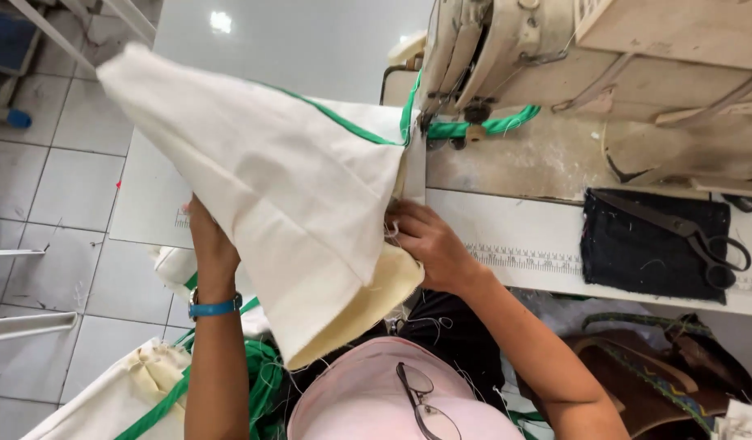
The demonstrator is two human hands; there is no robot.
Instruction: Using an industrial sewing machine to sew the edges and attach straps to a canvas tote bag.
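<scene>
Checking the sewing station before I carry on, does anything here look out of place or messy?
Mostly tidy. The cream fabric is lifted into a peak by the left hand, not flat, while the right hand pins it near the sewing machine. Loose threads trail at its raw edge. Scissors lie on a dark cloth.

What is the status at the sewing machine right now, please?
Left hand under cream fabric, lifting it. Right hand pinching fabric edge near sewing machine. Green trim feeding at the machine. Scissors parked on dark cloth, clear.
</scene>
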